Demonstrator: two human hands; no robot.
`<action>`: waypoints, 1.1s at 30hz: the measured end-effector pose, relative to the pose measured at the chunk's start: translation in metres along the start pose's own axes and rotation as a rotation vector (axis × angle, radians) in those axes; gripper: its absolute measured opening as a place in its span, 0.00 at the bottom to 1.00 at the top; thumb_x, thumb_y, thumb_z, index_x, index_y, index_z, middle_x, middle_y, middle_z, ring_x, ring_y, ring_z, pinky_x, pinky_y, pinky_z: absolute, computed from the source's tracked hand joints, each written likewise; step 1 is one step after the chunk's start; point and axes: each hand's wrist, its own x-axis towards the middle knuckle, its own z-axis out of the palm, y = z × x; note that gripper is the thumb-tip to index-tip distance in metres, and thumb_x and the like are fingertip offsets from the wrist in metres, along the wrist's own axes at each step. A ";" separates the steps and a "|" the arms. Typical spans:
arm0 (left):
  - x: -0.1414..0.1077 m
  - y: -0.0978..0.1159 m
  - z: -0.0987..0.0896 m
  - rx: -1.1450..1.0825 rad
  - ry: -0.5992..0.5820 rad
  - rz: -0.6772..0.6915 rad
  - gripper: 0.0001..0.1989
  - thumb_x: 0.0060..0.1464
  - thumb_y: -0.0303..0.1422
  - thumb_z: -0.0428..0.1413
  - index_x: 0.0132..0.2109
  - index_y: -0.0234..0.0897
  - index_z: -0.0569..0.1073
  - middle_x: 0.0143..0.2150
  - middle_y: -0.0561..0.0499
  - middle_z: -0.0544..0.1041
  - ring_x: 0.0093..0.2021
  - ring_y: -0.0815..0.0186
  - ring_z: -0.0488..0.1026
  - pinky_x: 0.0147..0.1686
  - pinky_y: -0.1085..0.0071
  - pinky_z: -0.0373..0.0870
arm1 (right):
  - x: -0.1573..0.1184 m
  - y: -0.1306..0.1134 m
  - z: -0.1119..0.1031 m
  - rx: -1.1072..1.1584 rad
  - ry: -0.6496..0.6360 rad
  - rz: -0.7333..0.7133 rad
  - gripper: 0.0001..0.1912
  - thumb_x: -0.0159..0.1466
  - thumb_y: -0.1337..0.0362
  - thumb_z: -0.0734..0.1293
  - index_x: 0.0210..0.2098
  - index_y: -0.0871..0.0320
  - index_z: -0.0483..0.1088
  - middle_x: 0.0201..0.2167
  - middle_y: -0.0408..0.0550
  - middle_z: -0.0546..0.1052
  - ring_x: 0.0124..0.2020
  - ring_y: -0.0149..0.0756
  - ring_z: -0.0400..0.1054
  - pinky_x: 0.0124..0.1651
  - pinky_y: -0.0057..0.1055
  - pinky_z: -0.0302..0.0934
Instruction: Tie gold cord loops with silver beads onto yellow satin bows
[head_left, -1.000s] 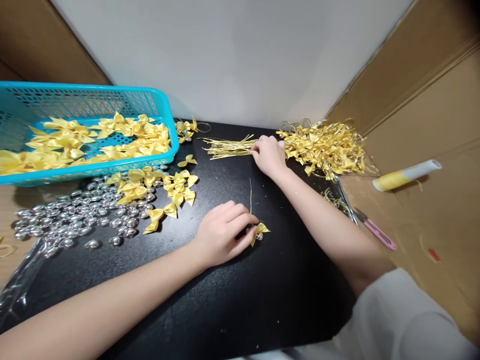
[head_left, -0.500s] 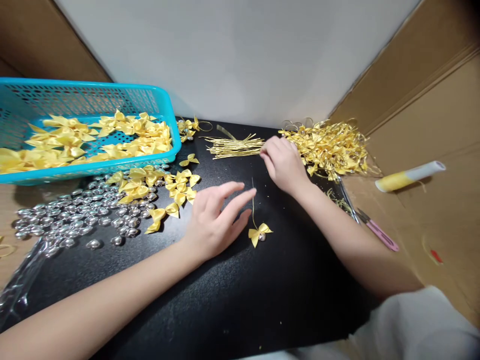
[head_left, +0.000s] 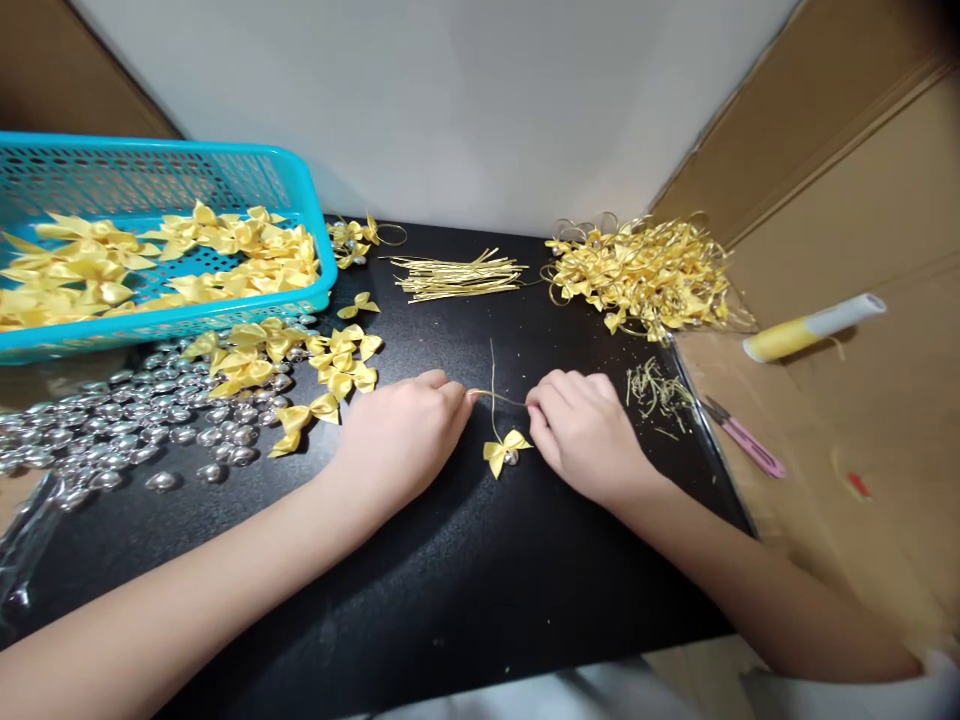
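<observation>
A thin gold cord [head_left: 498,396] stretches between my two hands over the black table. My left hand [head_left: 409,430] pinches one end of it, and my right hand [head_left: 585,430] pinches the other. Just below the cord lies a yellow ribbon bow [head_left: 507,452] with a silver bead at its centre. Its own thin thread runs upward and passes the held cord. Beyond the hands is a bundle of cut gold cords [head_left: 457,276]. Loose yellow bows [head_left: 341,362] lie to the left of my left hand.
A blue basket [head_left: 324,270] of yellow bows stands at the left, with silver beads [head_left: 150,425] in front. Finished bows with loops [head_left: 645,270] are heaped at the back right. Nearby are cord scraps [head_left: 660,390], pink-handled snips [head_left: 754,447] and a yellow-and-white tube [head_left: 814,328].
My right hand has come back from the cord bundle toward me with a cord. My left hand, open before, has closed on the cord's other end. The view has shifted slightly.
</observation>
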 end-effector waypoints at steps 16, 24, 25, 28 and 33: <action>-0.004 0.016 0.023 -1.312 0.076 -0.500 0.13 0.52 0.36 0.62 0.42 0.32 0.82 0.24 0.51 0.80 0.20 0.70 0.71 0.23 0.75 0.73 | 0.005 -0.028 0.008 1.515 0.080 0.919 0.08 0.47 0.67 0.72 0.22 0.56 0.67 0.17 0.38 0.71 0.19 0.30 0.68 0.25 0.28 0.63; -0.006 0.021 0.026 -1.346 0.218 -0.529 0.12 0.48 0.36 0.66 0.39 0.34 0.82 0.32 0.49 0.84 0.25 0.69 0.77 0.28 0.74 0.77 | 0.001 -0.039 0.014 1.984 0.062 1.078 0.13 0.47 0.61 0.76 0.24 0.57 0.68 0.21 0.39 0.74 0.23 0.28 0.70 0.28 0.26 0.64; -0.006 0.021 0.027 -1.371 0.219 -0.529 0.12 0.47 0.36 0.66 0.38 0.34 0.82 0.32 0.49 0.84 0.25 0.69 0.77 0.28 0.74 0.78 | 0.001 -0.040 0.015 2.004 0.068 1.096 0.14 0.47 0.61 0.76 0.24 0.57 0.67 0.21 0.39 0.74 0.24 0.28 0.70 0.29 0.26 0.64; -0.008 0.024 0.029 -1.456 0.195 -0.513 0.11 0.46 0.34 0.68 0.38 0.34 0.82 0.32 0.49 0.84 0.28 0.67 0.79 0.31 0.72 0.80 | 0.000 -0.041 0.020 2.026 0.091 1.109 0.15 0.48 0.61 0.77 0.26 0.56 0.67 0.22 0.39 0.74 0.25 0.28 0.71 0.30 0.26 0.65; -0.010 0.027 0.029 -1.542 0.113 -0.427 0.11 0.47 0.34 0.67 0.38 0.34 0.81 0.33 0.48 0.84 0.32 0.63 0.81 0.35 0.69 0.81 | 0.000 -0.040 0.021 2.051 0.136 1.096 0.15 0.47 0.62 0.78 0.25 0.57 0.67 0.21 0.39 0.74 0.24 0.27 0.68 0.28 0.25 0.64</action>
